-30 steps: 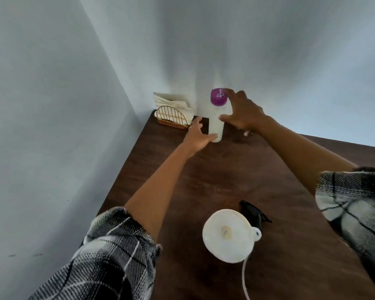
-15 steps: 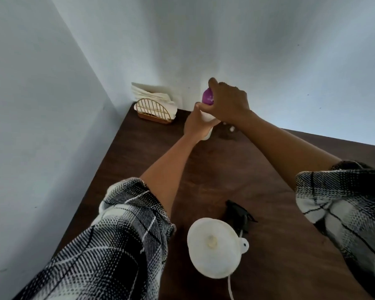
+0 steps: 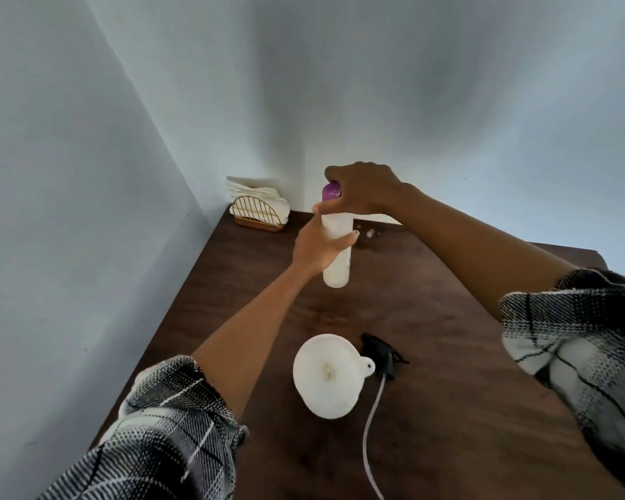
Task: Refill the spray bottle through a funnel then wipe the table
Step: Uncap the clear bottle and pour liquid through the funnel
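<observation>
Two plaid sleeves (image 3: 166,427) fill the near corners, both cut off by the frame edge. Between them, on the brown table (image 3: 448,409), stands a white funnel (image 3: 327,375), seen from above; whatever it sits in is hidden under its bowl. Just right of it lies a black sprayer head (image 3: 379,351), its thin tube (image 3: 370,427) trailing toward the viewer and running out of the bottom edge.

Farther on, the left hand (image 3: 318,247) grips a white bottle (image 3: 337,261) round its middle, fingers curled about it with fingertips showing on the right side. The bottle is upright; whether its base touches the table or hangs just above cannot be told. The right hand (image 3: 365,191) comes from above and closes on the purple cap (image 3: 331,191), covering most of it, so how far the cap sits on is unclear.

Some small pale bits (image 3: 370,232) lie beside the bottle, too small to identify. At the far corner against the wall (image 3: 448,102), a wire holder (image 3: 257,212) keeps white napkins (image 3: 257,193).
</observation>
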Demonstrator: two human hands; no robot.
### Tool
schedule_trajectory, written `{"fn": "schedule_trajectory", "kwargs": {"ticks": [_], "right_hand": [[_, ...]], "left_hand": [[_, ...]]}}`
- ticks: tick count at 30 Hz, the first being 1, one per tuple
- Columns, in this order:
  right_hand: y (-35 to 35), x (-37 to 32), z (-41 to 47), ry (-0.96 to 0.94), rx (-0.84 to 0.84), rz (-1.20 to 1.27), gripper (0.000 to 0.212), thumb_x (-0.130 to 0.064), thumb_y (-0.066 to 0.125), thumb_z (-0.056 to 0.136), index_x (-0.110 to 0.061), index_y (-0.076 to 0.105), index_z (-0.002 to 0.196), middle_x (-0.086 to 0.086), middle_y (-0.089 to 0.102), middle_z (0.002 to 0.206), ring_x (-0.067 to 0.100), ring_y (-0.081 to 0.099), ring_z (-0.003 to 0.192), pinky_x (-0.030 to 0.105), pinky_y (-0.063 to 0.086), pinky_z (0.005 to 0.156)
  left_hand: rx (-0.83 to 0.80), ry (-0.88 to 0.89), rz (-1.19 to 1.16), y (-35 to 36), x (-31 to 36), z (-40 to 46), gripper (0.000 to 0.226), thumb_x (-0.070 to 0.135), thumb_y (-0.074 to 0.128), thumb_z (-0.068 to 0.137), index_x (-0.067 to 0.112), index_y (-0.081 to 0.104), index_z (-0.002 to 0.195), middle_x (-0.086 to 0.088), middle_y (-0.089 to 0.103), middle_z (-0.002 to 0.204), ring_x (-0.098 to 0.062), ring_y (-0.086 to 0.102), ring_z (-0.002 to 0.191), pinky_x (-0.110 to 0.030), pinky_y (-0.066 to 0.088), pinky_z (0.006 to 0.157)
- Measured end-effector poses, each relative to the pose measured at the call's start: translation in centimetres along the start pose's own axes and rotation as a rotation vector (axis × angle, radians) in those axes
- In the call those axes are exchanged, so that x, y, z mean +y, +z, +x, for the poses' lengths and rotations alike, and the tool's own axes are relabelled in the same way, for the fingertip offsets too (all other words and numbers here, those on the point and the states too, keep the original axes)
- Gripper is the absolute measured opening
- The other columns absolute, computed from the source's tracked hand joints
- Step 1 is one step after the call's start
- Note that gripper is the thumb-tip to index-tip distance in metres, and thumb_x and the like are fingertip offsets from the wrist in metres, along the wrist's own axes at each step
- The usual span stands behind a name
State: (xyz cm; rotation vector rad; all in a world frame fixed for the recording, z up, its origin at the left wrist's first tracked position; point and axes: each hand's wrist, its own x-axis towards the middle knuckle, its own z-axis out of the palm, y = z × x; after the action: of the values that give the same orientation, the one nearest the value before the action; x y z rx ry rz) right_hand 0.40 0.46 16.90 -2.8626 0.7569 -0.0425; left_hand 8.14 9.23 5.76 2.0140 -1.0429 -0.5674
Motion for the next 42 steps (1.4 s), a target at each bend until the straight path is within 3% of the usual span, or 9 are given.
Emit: {"fn": "schedule_trajectory", "kwargs": {"ticks": [10, 14, 20, 24, 27, 31, 36, 39, 42], "right_hand": [[-6.0, -4.4, -5.5, -0.209, -0.403, 0.132, 0.031, -0.016, 0.074, 0.076, -0.023, 0.061, 0.103, 0.002, 0.055, 0.115, 0.025, 0.057, 0.097, 0.033, 0.053, 0.073], [-7.6, -6.2, -7.4, -0.212, -0.328, 0.261, 0.028, -0.043, 0.066, 0.082, -0.014, 0.064, 0.083, 0.008, 0.064, 0.104, 0.02, 0.058, 0.097, 0.028, 0.048, 0.075], [-7.2, -7.6, -9.4, -0.042, -0.28, -0.005, 0.057, -0.054, 0.049, 0.09, 0.0, 0.058, 0.107, 0.017, 0.067, 0.092, 0.03, 0.069, 0.07, 0.028, 0.053, 0.051], [-8.0, -8.4, -10.9, -0.146, -0.391, 0.113, 0.022, -0.018, 0.065, 0.085, -0.017, 0.062, 0.107, 0.01, 0.058, 0.117, 0.029, 0.063, 0.098, 0.035, 0.056, 0.077], [-8.6, -9.8, -12.2, -0.186, -0.321, 0.131, 0.027, -0.036, 0.067, 0.084, -0.017, 0.065, 0.102, 0.002, 0.059, 0.116, 0.022, 0.056, 0.107, 0.033, 0.05, 0.081], [-8.1, -10.9, -13.0, -0.032, -0.158, -0.118, 0.06, -0.06, 0.049, 0.087, -0.005, 0.057, 0.108, 0.01, 0.065, 0.09, 0.025, 0.066, 0.066, 0.027, 0.048, 0.055], [-8.8, -11.3, -13.9, -0.111, -0.278, 0.003, 0.044, -0.016, 0.068, 0.08, -0.019, 0.053, 0.121, 0.004, 0.046, 0.12, 0.028, 0.058, 0.098, 0.033, 0.055, 0.073], [-9.2, -11.8, -14.2, -0.116, -0.172, -0.025, 0.056, -0.047, 0.067, 0.08, -0.025, 0.048, 0.127, 0.005, 0.043, 0.121, 0.027, 0.054, 0.105, 0.039, 0.054, 0.084], [-9.5, -12.3, -14.3, -0.012, -0.093, -0.096, 0.064, -0.062, 0.053, 0.084, -0.013, 0.047, 0.125, 0.012, 0.058, 0.11, 0.032, 0.066, 0.085, 0.032, 0.052, 0.064]], "left_hand": [[0.021, 0.097, -0.008, -2.8, 2.3, -7.3, 0.051, 0.034, 0.075, 0.077, 0.011, 0.054, 0.118, -0.003, 0.064, 0.109, -0.014, 0.058, 0.094, -0.022, 0.044, 0.074], [0.042, 0.101, -0.011, -3.1, 3.0, -9.8, 0.053, 0.035, 0.075, 0.077, 0.012, 0.052, 0.119, -0.001, 0.063, 0.108, -0.012, 0.058, 0.092, -0.014, 0.044, 0.069], [0.085, 0.117, 0.012, -3.8, 3.3, -11.9, 0.05, 0.033, 0.076, 0.077, 0.011, 0.054, 0.116, 0.0, 0.063, 0.102, -0.016, 0.06, 0.09, -0.015, 0.044, 0.068], [0.089, 0.145, 0.05, -4.2, 3.4, -13.1, 0.058, 0.033, 0.076, 0.076, 0.01, 0.051, 0.123, -0.005, 0.063, 0.114, -0.013, 0.056, 0.092, -0.02, 0.044, 0.075], [0.099, 0.17, 0.024, -4.7, 3.8, -14.0, 0.062, 0.033, 0.077, 0.075, 0.01, 0.049, 0.125, -0.005, 0.063, 0.115, -0.018, 0.061, 0.098, -0.019, 0.046, 0.074], [0.115, 0.19, 0.017, -5.4, 4.5, -15.0, 0.055, 0.032, 0.076, 0.077, 0.009, 0.052, 0.121, 0.003, 0.06, 0.104, -0.012, 0.057, 0.091, -0.008, 0.041, 0.064], [0.16, 0.217, 0.01, -6.1, 5.0, -15.8, 0.057, 0.033, 0.076, 0.077, 0.01, 0.052, 0.123, -0.004, 0.064, 0.114, -0.014, 0.059, 0.096, -0.016, 0.045, 0.073], [0.173, 0.232, -0.004, -6.7, 5.5, -16.1, 0.057, 0.031, 0.076, 0.077, 0.01, 0.051, 0.124, -0.001, 0.061, 0.108, -0.018, 0.059, 0.098, -0.021, 0.046, 0.076], [0.172, 0.217, -0.002, -7.4, 5.9, -16.1, 0.059, 0.033, 0.076, 0.076, 0.008, 0.051, 0.123, -0.008, 0.064, 0.117, -0.022, 0.061, 0.103, -0.024, 0.048, 0.079]]}}
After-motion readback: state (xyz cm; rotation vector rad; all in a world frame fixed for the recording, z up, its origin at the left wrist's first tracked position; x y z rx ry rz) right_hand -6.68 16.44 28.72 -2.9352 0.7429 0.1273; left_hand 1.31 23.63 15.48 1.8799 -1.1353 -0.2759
